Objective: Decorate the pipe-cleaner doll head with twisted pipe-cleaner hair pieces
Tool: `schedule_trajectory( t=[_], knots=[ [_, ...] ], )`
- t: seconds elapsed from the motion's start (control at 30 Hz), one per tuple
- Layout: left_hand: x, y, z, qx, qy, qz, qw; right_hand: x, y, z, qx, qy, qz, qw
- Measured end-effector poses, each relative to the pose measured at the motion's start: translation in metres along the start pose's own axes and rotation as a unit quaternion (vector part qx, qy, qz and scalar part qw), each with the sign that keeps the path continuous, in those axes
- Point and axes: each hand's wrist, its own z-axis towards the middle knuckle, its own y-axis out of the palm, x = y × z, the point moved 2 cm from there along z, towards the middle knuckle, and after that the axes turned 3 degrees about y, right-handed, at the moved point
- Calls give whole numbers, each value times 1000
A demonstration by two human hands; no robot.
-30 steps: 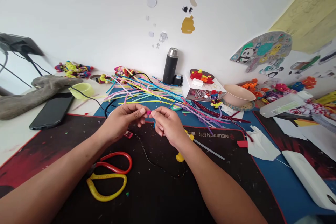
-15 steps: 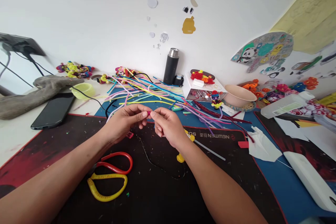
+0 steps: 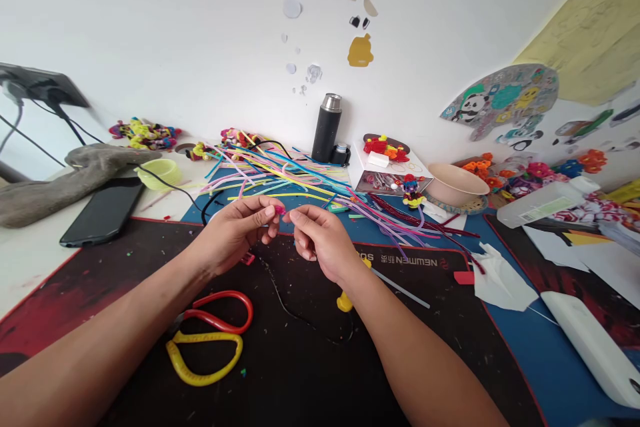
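Note:
Between the thumb and forefinger of my left hand (image 3: 245,223) is a small magenta fuzzy piece (image 3: 281,210), perhaps a bit of pipe cleaner. My right hand (image 3: 320,237) is pinched closed just to its right, a narrow gap away; whether anything is in that pinch I cannot make out. Both hands hover above the far part of the black mouse mat (image 3: 280,380). Beyond them lies a loose heap of coloured pipe cleaners (image 3: 280,173). Scissors with one red and one yellow handle (image 3: 213,340) rest below my left wrist, their blades hidden by the forearm.
A black flask (image 3: 327,130) stands at the wall beside a white box (image 3: 357,167) topped with red and yellow figures. On the left are a phone (image 3: 103,210) and a green bowl (image 3: 160,175). A pink bowl (image 3: 455,183), tissue (image 3: 500,280) and white device (image 3: 590,343) are right.
My fingertips have drawn slightly apart, opening a gap between the hands. The magenta piece, touched by both hands before, now sits in my left fingers and shows more.

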Motion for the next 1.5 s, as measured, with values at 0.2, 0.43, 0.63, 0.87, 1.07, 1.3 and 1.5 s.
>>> schedule_trajectory(
  t=[0.2, 0.43, 0.63, 0.87, 1.07, 1.3, 1.5],
  knots=[
    [-1, 2, -1, 5, -2, -5, 1000, 2, 0, 1, -3, 3, 4, 1000],
    [-5, 3, -1, 7, -19, -7, 1000, 5, 1, 2, -1, 6, 11, 1000],
    [-6, 1, -1, 7, -19, -8, 1000, 3, 1, 1, -4, 10, 7, 1000],
    [-4, 1, 0, 4, -9, 4, 1000, 1, 1, 0, -8, 12, 14, 1000],
    [-6, 3, 0, 2, -13, 4, 1000, 4, 1, 2, -16, 11, 26, 999],
    [-7, 3, 0, 9, -17, -1, 1000, 5, 2, 1, -17, 17, 27, 999],
    [-5, 5, -1, 17, -8, 7, 1000, 4, 2, 2, -14, 15, 41, 999]
  ],
)
